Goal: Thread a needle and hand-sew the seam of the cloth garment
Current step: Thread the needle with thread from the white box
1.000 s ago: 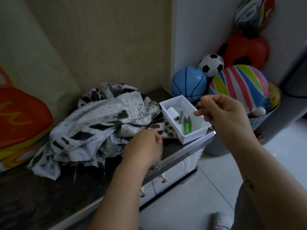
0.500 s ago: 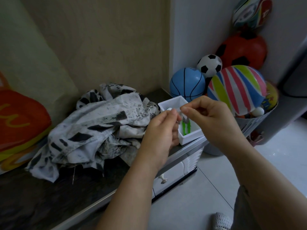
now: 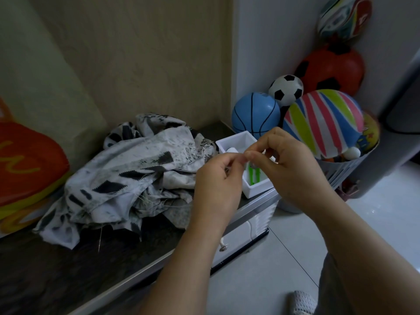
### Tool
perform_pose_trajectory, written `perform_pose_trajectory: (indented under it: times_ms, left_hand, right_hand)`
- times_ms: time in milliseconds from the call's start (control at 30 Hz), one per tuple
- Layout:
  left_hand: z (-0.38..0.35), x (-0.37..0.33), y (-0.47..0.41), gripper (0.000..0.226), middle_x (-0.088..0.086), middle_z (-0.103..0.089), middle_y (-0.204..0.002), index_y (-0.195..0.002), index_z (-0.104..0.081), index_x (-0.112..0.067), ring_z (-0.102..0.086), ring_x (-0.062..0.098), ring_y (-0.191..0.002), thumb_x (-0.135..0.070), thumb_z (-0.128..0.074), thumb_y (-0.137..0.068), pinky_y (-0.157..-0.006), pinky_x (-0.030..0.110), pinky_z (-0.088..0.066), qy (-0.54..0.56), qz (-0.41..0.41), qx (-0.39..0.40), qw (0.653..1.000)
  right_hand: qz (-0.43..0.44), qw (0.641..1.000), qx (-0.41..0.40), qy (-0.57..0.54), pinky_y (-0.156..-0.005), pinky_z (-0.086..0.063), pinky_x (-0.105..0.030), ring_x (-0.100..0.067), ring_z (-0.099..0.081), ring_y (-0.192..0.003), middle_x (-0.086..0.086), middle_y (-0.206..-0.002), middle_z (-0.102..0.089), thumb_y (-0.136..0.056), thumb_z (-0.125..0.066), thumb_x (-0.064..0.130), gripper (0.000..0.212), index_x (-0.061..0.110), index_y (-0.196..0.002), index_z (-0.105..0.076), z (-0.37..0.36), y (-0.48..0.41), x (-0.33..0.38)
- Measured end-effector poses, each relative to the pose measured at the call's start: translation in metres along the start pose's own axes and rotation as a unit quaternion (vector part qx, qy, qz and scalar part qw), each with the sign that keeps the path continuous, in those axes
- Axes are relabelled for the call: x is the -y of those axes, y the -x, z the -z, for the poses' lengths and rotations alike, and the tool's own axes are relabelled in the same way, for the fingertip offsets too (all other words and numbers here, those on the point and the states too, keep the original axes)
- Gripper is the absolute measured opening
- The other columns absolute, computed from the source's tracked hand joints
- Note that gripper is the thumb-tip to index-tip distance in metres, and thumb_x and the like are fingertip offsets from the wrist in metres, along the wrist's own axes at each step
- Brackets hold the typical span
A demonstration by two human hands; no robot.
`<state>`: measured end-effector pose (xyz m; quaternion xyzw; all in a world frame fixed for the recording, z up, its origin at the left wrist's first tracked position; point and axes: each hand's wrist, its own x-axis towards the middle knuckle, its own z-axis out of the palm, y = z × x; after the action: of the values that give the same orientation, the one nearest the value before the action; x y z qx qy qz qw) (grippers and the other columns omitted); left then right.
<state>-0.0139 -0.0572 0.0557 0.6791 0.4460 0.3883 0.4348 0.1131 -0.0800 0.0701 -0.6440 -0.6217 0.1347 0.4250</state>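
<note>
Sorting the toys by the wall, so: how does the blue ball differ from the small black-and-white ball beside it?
The blue ball is plainly larger than the black-and-white ball. The blue ball carries thin black lines like a basketball; the black-and-white ball has dark patches like a football. The blue ball sits lower, the black-and-white ball above and to its right. Both are round.

2 hands: left (image 3: 216, 183), right (image 3: 293, 167), approx mid-frame. 1 patterned cloth garment (image 3: 136, 176) heaped on worktop (image 3: 56, 276) at 9 o'clock of them. 1 white box (image 3: 254, 189), w/ 1 white spool (image 3: 232, 150) + 1 green-handled tool (image 3: 252, 177) inside. Balls at 1 o'clock: 6 visible, i.e. blue (image 3: 255, 114), soccer (image 3: 286, 88), red (image 3: 329, 69), striped (image 3: 322, 119), 1 top corner (image 3: 343, 17), 1 partly hidden (image 3: 370, 133). 1 orange cushion (image 3: 25, 160) at 9 o'clock.
</note>
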Motion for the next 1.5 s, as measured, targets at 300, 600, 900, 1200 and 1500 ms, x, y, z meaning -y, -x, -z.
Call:
perform_pose_trajectory:
  times_ms: [300, 600, 900, 1200, 1500]
  left_hand:
    - [0.004, -0.001, -0.002, 0.028, -0.017, -0.057, -0.064, -0.08, -0.064, -0.021, -0.052, -0.002, -0.055, -0.024, -0.044, -0.1, -0.051, 0.01, -0.039, 0.042, -0.002, 0.094, 0.995]
    - [0.009, 0.004, -0.009, 0.033, -0.009, -0.046, -0.063, -0.075, -0.059, -0.02, -0.036, 0.001, -0.046, -0.022, -0.039, -0.101, -0.048, 0.018, -0.029, 0.085, 0.065, 0.082, 0.991]
    - [0.012, 0.003, -0.007, 0.034, -0.012, -0.047, -0.059, -0.07, -0.056, -0.025, -0.039, 0.004, -0.054, -0.025, -0.04, -0.1, -0.053, 0.02, -0.034, -0.036, 0.056, 0.101, 0.993]
    - [0.015, 0.005, -0.01, 0.034, -0.017, -0.047, -0.048, -0.071, -0.057, -0.026, -0.04, 0.0, -0.048, -0.027, -0.041, -0.1, -0.049, 0.014, -0.032, -0.058, 0.076, 0.124, 0.988]
    - [0.014, 0.005, -0.012, 0.034, -0.017, -0.043, -0.043, -0.069, -0.057, -0.026, -0.038, 0.002, -0.044, -0.027, -0.042, -0.1, -0.049, 0.022, -0.028, -0.045, 0.085, 0.121, 0.988]
  right_hand:
    - [-0.052, 0.994, -0.017, -0.092, -0.071, -0.047, -0.019, -0.008, -0.058, -0.078, 0.008, -0.084, -0.06, -0.088, -0.06, 0.027, 0.009, 0.032, -0.081, -0.059, 0.002, 0.001, -0.007]
    - [-0.007, 0.996, 0.068, 0.058, -0.061, -0.039, -0.007, 0.003, -0.051, -0.073, 0.024, -0.087, -0.056, -0.088, -0.061, 0.025, 0.011, 0.03, -0.096, -0.067, 0.007, -0.001, -0.005]
    - [0.044, 0.981, 0.075, 0.173, -0.07, -0.038, -0.016, -0.004, -0.05, -0.082, 0.002, -0.103, -0.067, -0.09, -0.06, 0.026, 0.019, 0.019, -0.104, -0.071, -0.001, -0.002, -0.009]
    - [0.074, 0.98, 0.064, 0.171, -0.075, -0.038, -0.026, -0.007, -0.046, -0.08, 0.008, -0.085, -0.057, -0.086, -0.064, 0.018, 0.008, 0.013, -0.088, -0.069, -0.008, 0.002, -0.011]
    - [0.048, 0.981, 0.115, 0.151, -0.076, -0.041, -0.016, -0.004, -0.05, -0.084, 0.006, -0.1, -0.063, -0.09, -0.06, 0.021, 0.02, 0.018, -0.107, -0.07, 0.002, -0.002, -0.009]
